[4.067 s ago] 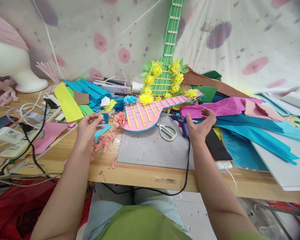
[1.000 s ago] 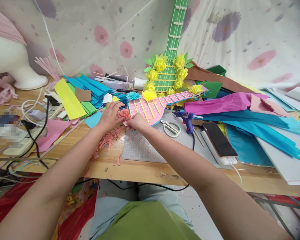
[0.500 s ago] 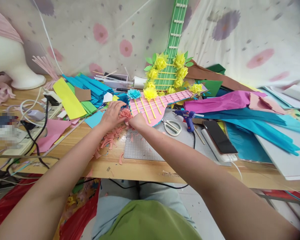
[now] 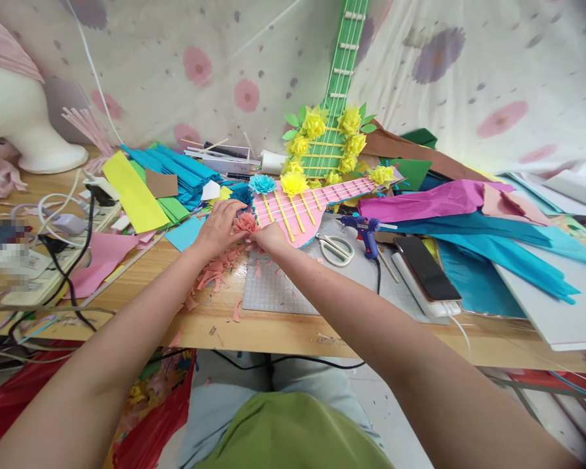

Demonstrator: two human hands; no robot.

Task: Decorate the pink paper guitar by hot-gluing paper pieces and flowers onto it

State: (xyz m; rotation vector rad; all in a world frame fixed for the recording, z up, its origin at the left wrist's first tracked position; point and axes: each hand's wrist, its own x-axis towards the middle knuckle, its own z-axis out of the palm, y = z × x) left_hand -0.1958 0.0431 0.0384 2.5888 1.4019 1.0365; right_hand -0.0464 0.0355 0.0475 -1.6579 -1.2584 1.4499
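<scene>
A coral paper flower point(image 4: 245, 223) sits at the lower left corner of a pink paper guitar point(image 4: 300, 215). My left hand point(image 4: 222, 225) curves round the flower's left side, fingers closed on it. From the right, my right hand point(image 4: 269, 237) pinches at the flower's lower edge; its fingertips are partly hidden. On the pink guitar are a blue paper flower point(image 4: 262, 184), a yellow paper flower point(image 4: 294, 184) and yellow strips. Behind it, a green paper guitar point(image 4: 326, 146) ringed with yellow flowers leans upright against the curtain.
Coral paper scraps point(image 4: 219, 268) lie below my left hand. Right of my hands are scissors point(image 4: 336, 250) on a grey cutting mat point(image 4: 283, 293), a glue gun point(image 4: 366, 231) and a phone point(image 4: 427, 268). A power strip point(image 4: 68, 244) with cables lies left, folded coloured paper point(image 4: 502, 228) right.
Both hands stay at the coral flower with barely any movement. A little more of the flower shows between them, and the view has shifted slightly.
</scene>
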